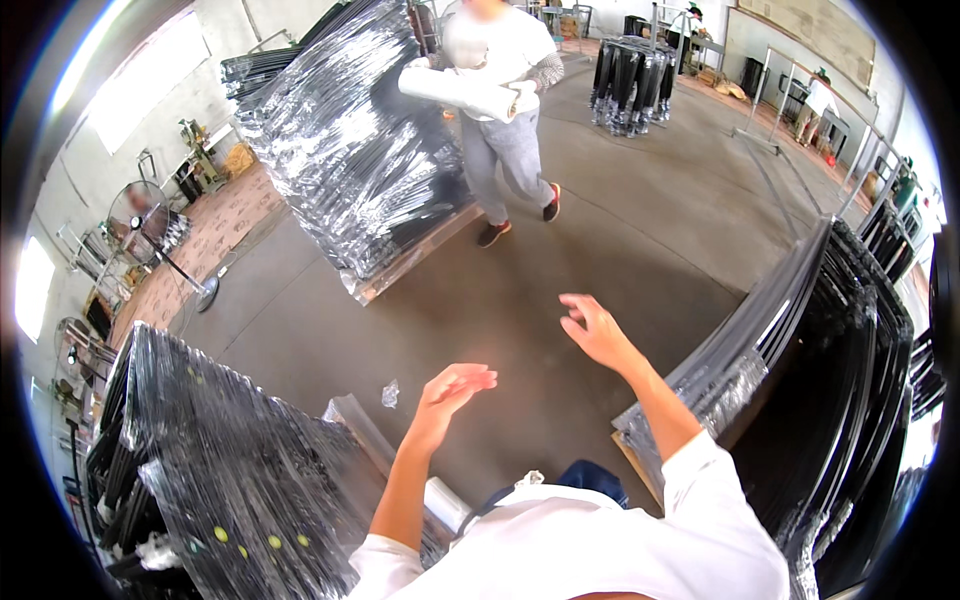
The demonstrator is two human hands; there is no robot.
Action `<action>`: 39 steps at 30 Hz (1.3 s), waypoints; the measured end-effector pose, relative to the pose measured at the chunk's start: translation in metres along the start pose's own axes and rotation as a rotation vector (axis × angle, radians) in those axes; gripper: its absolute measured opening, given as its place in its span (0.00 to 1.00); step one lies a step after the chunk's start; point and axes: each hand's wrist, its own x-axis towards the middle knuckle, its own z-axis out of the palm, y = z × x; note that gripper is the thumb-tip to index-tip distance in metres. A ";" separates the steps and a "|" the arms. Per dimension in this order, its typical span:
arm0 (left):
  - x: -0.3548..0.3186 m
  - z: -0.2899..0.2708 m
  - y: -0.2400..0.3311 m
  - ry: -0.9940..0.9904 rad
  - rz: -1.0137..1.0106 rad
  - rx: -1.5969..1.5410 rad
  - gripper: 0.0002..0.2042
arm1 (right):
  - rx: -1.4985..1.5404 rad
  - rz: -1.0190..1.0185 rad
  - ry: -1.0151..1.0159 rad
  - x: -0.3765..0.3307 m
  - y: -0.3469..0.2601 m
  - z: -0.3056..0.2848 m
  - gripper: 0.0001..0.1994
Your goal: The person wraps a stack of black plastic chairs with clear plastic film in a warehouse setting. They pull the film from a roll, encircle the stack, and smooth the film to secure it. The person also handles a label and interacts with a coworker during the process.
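Note:
Both of my hands are held out in front of me over the grey floor, with nothing in either. My left hand (452, 396) has its fingers stretched out and lying side by side, pointing to the right. Farther forward, my right hand (595, 330) has its fingers apart and a little bent. Ahead, a person (505, 60) in a white top and grey trousers carries a roll of clear wrapping film (470, 93) across both arms. Beside that person stands a tall stack wrapped in shiny film (350, 140).
To my left is another film-wrapped stack of black parts (250, 450); to my right, a stack of black frames (850, 400). A crumpled piece of film (390, 393) lies on the floor (620, 240). A pedestal fan (165, 245) stands far left, wrapped black parts (635, 85) farther back.

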 end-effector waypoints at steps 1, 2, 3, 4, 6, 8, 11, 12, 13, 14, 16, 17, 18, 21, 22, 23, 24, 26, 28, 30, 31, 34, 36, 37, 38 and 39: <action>0.010 -0.018 0.008 0.024 0.005 0.029 0.12 | -0.001 -0.042 -0.011 0.040 0.001 0.013 0.19; 0.023 -0.036 0.015 0.044 0.012 0.057 0.12 | -0.011 -0.076 -0.030 0.081 0.004 0.025 0.20; 0.037 -0.055 0.018 0.068 0.018 0.083 0.12 | -0.021 -0.110 -0.054 0.121 0.009 0.038 0.21; 0.055 -0.076 0.021 0.074 0.027 0.120 0.11 | 0.059 -0.086 -0.082 0.160 0.016 0.056 0.22; 0.098 -0.110 0.029 0.102 0.032 0.194 0.11 | 0.181 0.006 -0.153 0.239 0.039 0.089 0.24; 0.152 -0.147 0.034 0.098 0.045 0.264 0.12 | 0.378 0.201 -0.279 0.311 0.052 0.112 0.25; 0.246 -0.193 0.043 -0.023 0.038 0.368 0.12 | 0.814 0.360 -0.250 0.417 0.128 0.143 0.27; 0.273 -0.213 0.040 -0.049 0.027 0.401 0.12 | 0.897 0.397 -0.261 0.452 0.141 0.154 0.28; 0.301 -0.234 0.036 -0.083 0.021 0.432 0.12 | 0.974 0.433 -0.264 0.489 0.151 0.160 0.28; 0.328 -0.252 0.033 -0.080 -0.010 0.411 0.12 | 1.013 0.505 -0.243 0.529 0.164 0.167 0.30; 0.377 -0.283 0.032 -0.039 -0.035 0.392 0.12 | 1.237 0.646 -0.184 0.597 0.182 0.187 0.38; 0.398 -0.296 0.034 -0.035 -0.043 0.375 0.12 | 1.403 0.689 -0.111 0.624 0.188 0.195 0.41; 0.420 -0.307 0.039 -0.055 -0.041 0.333 0.12 | 1.484 0.731 0.011 0.658 0.200 0.204 0.39; 0.474 -0.356 0.043 -0.094 0.027 0.347 0.12 | 1.697 0.684 0.335 0.723 0.218 0.248 0.33; 0.493 -0.373 0.048 -0.096 -0.005 0.384 0.13 | 1.762 0.652 0.430 0.738 0.220 0.261 0.32; 0.518 -0.386 0.051 -0.095 -0.004 0.365 0.14 | 1.830 0.609 0.524 0.751 0.221 0.269 0.31; 0.540 -0.400 0.051 -0.080 -0.004 0.345 0.15 | 1.886 0.538 0.544 0.760 0.224 0.274 0.31; 0.594 -0.424 0.050 -0.080 0.025 0.335 0.19 | 1.980 0.422 0.577 0.771 0.228 0.281 0.26; 0.646 -0.425 0.052 -0.014 0.021 0.378 0.24 | 1.950 0.369 0.597 0.758 0.244 0.291 0.23; 0.698 -0.409 0.060 0.071 -0.051 0.254 0.38 | 1.940 0.288 0.601 0.770 0.239 0.284 0.20; 0.738 -0.420 0.039 0.134 0.069 0.210 0.45 | 1.958 0.290 0.590 0.765 0.230 0.290 0.18; 0.820 -0.391 0.035 0.357 0.166 0.396 0.46 | 1.959 0.281 0.502 0.755 0.264 0.282 0.11; 0.861 -0.387 0.013 0.442 0.420 0.478 0.39 | 1.968 0.239 0.431 0.751 0.263 0.278 0.13; 0.873 -0.385 0.009 0.438 0.398 0.428 0.25 | 1.916 0.254 0.454 0.751 0.258 0.277 0.16; 0.883 -0.383 0.003 0.455 0.423 0.337 0.16 | 1.888 0.274 0.483 0.753 0.256 0.278 0.18; 0.887 -0.382 0.001 0.470 0.418 0.337 0.14 | 1.914 0.277 0.478 0.753 0.248 0.278 0.20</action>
